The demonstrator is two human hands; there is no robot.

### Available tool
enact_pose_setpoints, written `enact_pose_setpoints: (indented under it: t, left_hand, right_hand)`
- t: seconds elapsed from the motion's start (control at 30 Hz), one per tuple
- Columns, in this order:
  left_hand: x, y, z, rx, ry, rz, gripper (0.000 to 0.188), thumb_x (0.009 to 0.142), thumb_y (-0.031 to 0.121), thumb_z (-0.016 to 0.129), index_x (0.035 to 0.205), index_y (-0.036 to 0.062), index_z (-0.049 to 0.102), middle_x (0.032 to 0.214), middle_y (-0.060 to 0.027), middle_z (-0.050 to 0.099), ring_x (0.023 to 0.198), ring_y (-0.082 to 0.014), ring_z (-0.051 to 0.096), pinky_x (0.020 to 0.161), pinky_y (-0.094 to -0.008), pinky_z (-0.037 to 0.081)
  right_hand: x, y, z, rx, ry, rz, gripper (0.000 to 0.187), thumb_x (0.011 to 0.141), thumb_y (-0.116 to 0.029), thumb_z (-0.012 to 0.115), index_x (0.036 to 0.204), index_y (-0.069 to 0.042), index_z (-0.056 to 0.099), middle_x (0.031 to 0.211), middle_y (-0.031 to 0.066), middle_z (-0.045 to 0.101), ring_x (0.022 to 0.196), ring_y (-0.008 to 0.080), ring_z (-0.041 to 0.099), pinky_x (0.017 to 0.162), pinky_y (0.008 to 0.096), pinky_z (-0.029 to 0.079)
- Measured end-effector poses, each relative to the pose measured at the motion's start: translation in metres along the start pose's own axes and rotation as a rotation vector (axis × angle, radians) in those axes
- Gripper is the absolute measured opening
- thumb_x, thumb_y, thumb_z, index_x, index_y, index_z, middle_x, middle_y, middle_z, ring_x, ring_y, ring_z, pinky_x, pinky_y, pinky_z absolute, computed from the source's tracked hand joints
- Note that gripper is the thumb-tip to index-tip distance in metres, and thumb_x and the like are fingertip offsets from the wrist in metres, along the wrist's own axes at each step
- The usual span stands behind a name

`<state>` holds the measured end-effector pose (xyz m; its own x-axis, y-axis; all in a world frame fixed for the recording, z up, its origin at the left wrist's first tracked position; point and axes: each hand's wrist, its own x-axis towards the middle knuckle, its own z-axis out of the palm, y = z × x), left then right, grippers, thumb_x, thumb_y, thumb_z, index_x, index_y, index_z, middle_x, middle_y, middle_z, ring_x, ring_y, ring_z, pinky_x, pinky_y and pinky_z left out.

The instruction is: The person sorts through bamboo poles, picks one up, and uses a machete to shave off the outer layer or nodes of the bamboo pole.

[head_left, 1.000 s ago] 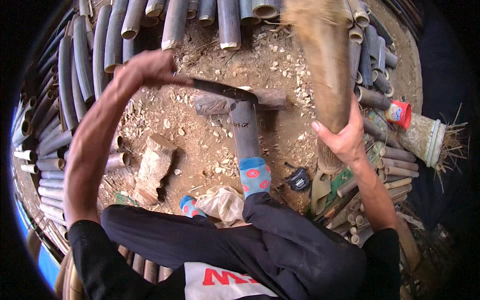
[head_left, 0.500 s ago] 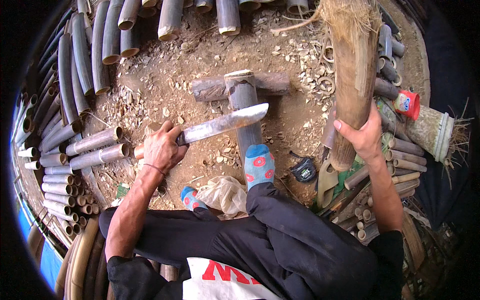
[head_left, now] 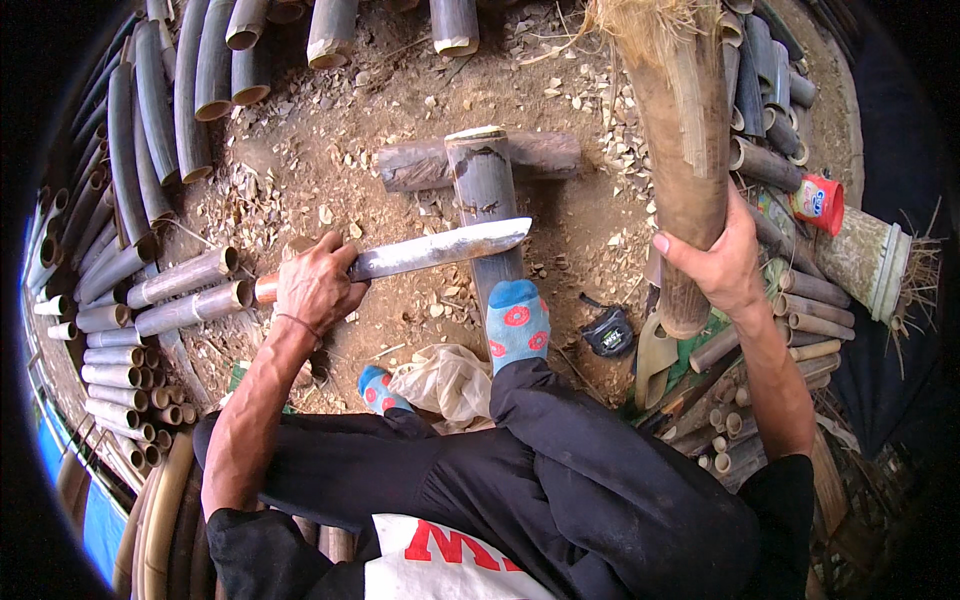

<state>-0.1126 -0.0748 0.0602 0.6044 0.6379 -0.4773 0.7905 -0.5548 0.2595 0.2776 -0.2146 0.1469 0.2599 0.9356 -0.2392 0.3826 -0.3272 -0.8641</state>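
Note:
My left hand is closed round the wooden handle of a machete. Its blade lies across the bamboo pole, just beyond my socked foot, which presses on that pole. The pole's far end rests over a short log lying crosswise on the ground. In my right hand a thick wooden club is gripped near its narrow lower end. The club is raised to the right of the blade, apart from it. Its frayed, fibrous top reaches the upper edge.
Cut bamboo tubes lie stacked at the left and along the far side. Shorter bamboo pieces, a red packet and a pale bucket-like container are at the right. A black pouch and a whitish cloth lie near my feet.
The club in my right hand has shifted a little to the left. The machete has tilted slightly flatter, still across the bamboo pole. My foot stays on the pole.

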Motion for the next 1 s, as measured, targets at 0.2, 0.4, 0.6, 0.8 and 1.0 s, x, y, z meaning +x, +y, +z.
enact_pose_setpoints:
  t: [0.2,0.4,0.6,0.8,1.0]
  left_hand:
    - [0.004,-0.007,0.002,-0.007,0.024,-0.004,0.021,0.066,0.022,0.067,0.081,0.0088,0.061,0.085,-0.01,0.057,0.08,-0.0345,0.06,0.071,-0.0451,0.048]
    - [0.004,-0.006,0.001,-0.011,0.004,-0.017,0.022,0.067,0.024,0.068,0.082,0.0088,0.062,0.087,-0.0097,0.057,0.079,-0.0346,0.06,0.071,-0.0461,0.049]
    - [0.004,-0.006,0.003,-0.003,-0.007,-0.027,0.023,0.068,0.025,0.068,0.083,0.0094,0.063,0.088,-0.0096,0.057,0.081,-0.0342,0.06,0.071,-0.0465,0.049]
    - [0.003,-0.006,0.002,-0.025,-0.003,-0.039,0.024,0.068,0.025,0.068,0.086,0.0102,0.064,0.088,-0.0097,0.057,0.08,-0.0342,0.062,0.068,-0.046,0.05]
    - [0.005,-0.006,0.0,-0.008,0.009,-0.014,0.023,0.068,0.025,0.068,0.083,0.0083,0.064,0.09,-0.0109,0.06,0.078,-0.0347,0.063,0.067,-0.0476,0.05]
  right_hand:
    - [-0.002,-0.001,0.004,0.036,-0.015,0.027,0.069,0.07,-0.009,0.077,0.129,0.003,0.043,0.116,0.0124,0.059,0.106,0.0181,0.056,0.096,0.033,0.043]
    - [-0.003,0.0,0.007,-0.013,-0.015,0.018,0.07,0.069,-0.009,0.077,0.129,0.004,0.043,0.116,0.0134,0.058,0.107,0.0185,0.056,0.096,0.0331,0.043]
    - [-0.002,-0.001,0.008,-0.06,-0.017,0.0,0.07,0.069,-0.009,0.077,0.129,0.004,0.043,0.116,0.0143,0.058,0.107,0.0192,0.056,0.096,0.0337,0.043]
    - [-0.001,0.0,0.011,-0.052,-0.021,-0.022,0.07,0.068,-0.011,0.078,0.128,0.004,0.044,0.116,0.0144,0.059,0.106,0.0199,0.057,0.095,0.0337,0.044]
    - [-0.004,0.002,0.013,-0.197,-0.036,-0.054,0.069,0.069,-0.015,0.078,0.127,0.002,0.045,0.113,0.0161,0.061,0.103,0.023,0.061,0.093,0.035,0.046]
